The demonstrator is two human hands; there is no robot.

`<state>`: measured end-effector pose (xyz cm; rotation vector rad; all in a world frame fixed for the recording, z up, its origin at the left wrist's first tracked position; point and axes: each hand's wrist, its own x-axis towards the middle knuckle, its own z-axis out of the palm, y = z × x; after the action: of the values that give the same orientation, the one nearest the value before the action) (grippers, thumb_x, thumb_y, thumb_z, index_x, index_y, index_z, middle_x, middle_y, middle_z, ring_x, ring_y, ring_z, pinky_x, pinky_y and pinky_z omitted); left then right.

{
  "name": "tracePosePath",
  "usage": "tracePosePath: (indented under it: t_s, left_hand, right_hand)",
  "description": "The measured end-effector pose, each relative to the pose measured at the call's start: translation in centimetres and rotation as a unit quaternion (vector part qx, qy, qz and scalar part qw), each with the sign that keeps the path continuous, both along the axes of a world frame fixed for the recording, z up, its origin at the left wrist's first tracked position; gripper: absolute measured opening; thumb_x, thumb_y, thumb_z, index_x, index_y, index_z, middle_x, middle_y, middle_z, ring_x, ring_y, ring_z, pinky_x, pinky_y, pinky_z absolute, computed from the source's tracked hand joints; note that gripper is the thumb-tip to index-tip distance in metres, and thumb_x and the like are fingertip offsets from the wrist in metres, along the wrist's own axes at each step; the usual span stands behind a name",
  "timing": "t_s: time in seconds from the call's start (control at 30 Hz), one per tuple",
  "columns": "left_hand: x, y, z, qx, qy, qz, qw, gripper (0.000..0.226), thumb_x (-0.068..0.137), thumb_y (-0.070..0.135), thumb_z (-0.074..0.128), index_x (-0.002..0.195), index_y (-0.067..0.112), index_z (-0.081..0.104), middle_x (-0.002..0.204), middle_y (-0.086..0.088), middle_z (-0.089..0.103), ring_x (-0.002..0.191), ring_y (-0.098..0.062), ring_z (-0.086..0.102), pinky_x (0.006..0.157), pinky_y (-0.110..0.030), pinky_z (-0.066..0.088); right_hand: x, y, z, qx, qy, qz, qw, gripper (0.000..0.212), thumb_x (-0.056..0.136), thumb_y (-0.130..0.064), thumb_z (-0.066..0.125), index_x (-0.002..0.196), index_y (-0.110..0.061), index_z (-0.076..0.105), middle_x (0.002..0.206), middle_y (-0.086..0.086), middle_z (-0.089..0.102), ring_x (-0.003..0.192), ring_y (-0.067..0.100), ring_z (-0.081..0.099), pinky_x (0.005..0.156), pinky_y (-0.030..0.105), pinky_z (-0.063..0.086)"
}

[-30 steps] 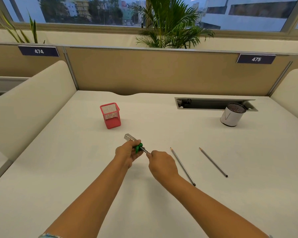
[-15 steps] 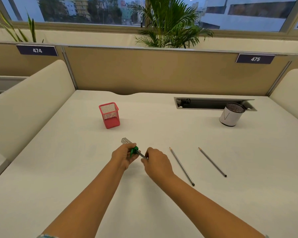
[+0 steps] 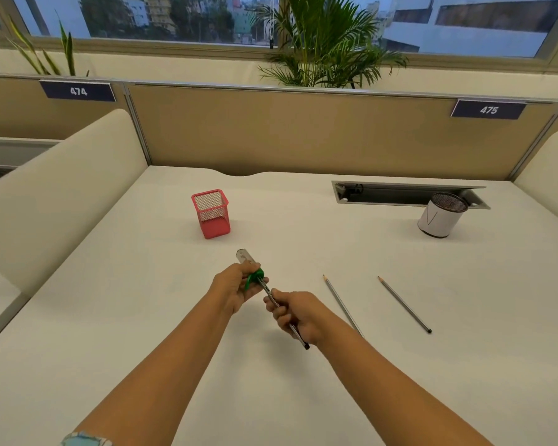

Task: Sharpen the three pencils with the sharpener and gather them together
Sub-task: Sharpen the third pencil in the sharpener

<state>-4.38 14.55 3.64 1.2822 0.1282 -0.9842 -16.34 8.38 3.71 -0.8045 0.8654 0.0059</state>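
The sharpener (image 3: 253,278) is gripped by the left hand (image 3: 236,289). The pencil (image 3: 285,317), pinched in the right hand (image 3: 298,313), is seated in it, its long axis running from 11 to 5 o'clock.

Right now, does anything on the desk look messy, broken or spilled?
Nothing stands out. The left hand holds the sharpener and the right hand holds a pencil pushed into it. Two more pencils lie flat on the desk, apart from each other. The red mesh cup and the white cup stand upright.
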Motion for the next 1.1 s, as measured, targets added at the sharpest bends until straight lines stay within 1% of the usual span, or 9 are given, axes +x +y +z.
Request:
tracePosePath:
  t_s: [0.07,0.13,0.23,0.3,0.57,0.67,0.83,1.0,1.1]
  left_hand:
    - [0.1,0.0,-0.7,0.02,-0.002,0.013,1.0,0.022,0.081,-0.003,0.062,0.1,-0.006,0.052,0.08,-0.018,0.061,0.061,-0.026,0.064,0.047,-0.032,0.058]
    - [0.2,-0.1,-1.1,0.024,0.001,0.024,0.999,0.018,0.08,-0.002,0.064,0.095,-0.005,0.054,0.077,-0.017,0.062,0.048,-0.023,0.066,0.043,-0.029,0.056]
    - [0.4,-0.3,-1.4,0.021,0.006,0.034,0.999,0.014,0.079,-0.002,0.065,0.088,-0.004,0.055,0.077,-0.016,0.061,0.039,-0.019,0.064,0.042,-0.029,0.056]
    - [0.5,-0.3,-1.3,0.028,0.0,0.031,0.999,0.016,0.079,-0.002,0.066,0.091,-0.004,0.055,0.077,-0.016,0.062,0.039,-0.018,0.064,0.043,-0.03,0.056]
    - [0.7,-0.1,-1.3,0.021,-0.004,0.017,1.0,0.01,0.08,-0.002,0.065,0.082,-0.003,0.055,0.077,-0.017,0.062,0.068,-0.028,0.063,0.054,-0.034,0.058]
    - [0.6,-0.1,-1.3,0.022,-0.005,0.013,1.0,0.011,0.08,-0.002,0.065,0.084,-0.003,0.056,0.077,-0.017,0.063,0.064,-0.027,0.064,0.054,-0.034,0.058]
    - [0.4,0.0,-0.9,0.01,0.003,0.011,1.0,0.015,0.081,-0.003,0.063,0.093,-0.006,0.054,0.079,-0.018,0.062,0.059,-0.027,0.066,0.053,-0.034,0.058]
    - [0.0,0.4,-0.3,-0.009,0.01,-0.01,1.0,0.025,0.084,-0.004,0.059,0.106,-0.007,0.049,0.084,-0.021,0.06,0.071,-0.03,0.063,0.054,-0.035,0.057]
    - [0.0,0.4,-0.2,-0.024,0.018,-0.026,0.999,0.035,0.085,-0.003,0.058,0.116,-0.009,0.046,0.086,-0.023,0.06,0.06,-0.028,0.068,0.055,-0.034,0.058]
  right_hand:
    - [0.3,0.7,0.0,-0.322,0.081,0.073,0.94,0.026,0.094,-0.029,0.048,0.085,-0.006,0.055,0.072,0.005,0.06,0.052,0.011,0.051,0.046,0.018,0.04]
    - [0.4,1.0,-0.2,-0.558,0.118,0.128,0.811,0.031,0.088,-0.037,0.055,0.096,-0.007,0.055,0.084,0.005,0.061,0.07,0.019,0.056,0.06,0.026,0.04]
    - [0.3,1.2,-0.1,-0.704,0.143,0.196,0.667,0.025,0.092,-0.028,0.052,0.105,-0.006,0.051,0.1,0.011,0.063,0.076,0.027,0.048,0.064,0.031,0.033]
    - [0.2,1.1,0.0,-0.734,0.146,0.209,0.629,0.021,0.097,-0.022,0.041,0.104,-0.004,0.051,0.101,0.015,0.063,0.073,0.025,0.04,0.063,0.031,0.028]
    - [0.4,0.9,-0.5,-0.607,0.094,0.097,0.783,0.015,0.09,-0.018,0.053,0.087,-0.006,0.06,0.074,0.004,0.059,0.073,0.022,0.05,0.063,0.028,0.039]
    - [0.6,0.7,-0.6,-0.577,0.093,0.086,0.807,0.013,0.088,-0.017,0.056,0.084,-0.006,0.061,0.064,-0.005,0.05,0.071,0.02,0.051,0.061,0.026,0.039]
    - [0.8,0.5,-0.7,-0.531,0.082,0.075,0.84,0.021,0.086,-0.017,0.059,0.067,-0.012,0.053,0.072,0.011,0.067,0.062,0.019,0.054,0.059,0.027,0.044]
    - [0.2,0.3,0.3,-0.196,0.032,0.012,0.98,0.022,0.09,-0.011,0.056,0.069,-0.008,0.053,0.06,0.004,0.05,0.038,0.006,0.036,0.033,0.013,0.027]
    - [0.0,0.1,0.1,0.016,-0.017,-0.025,0.999,0.026,0.096,-0.013,0.047,0.071,-0.008,0.053,0.052,-0.002,0.043,0.028,0.002,0.029,0.027,0.009,0.019]
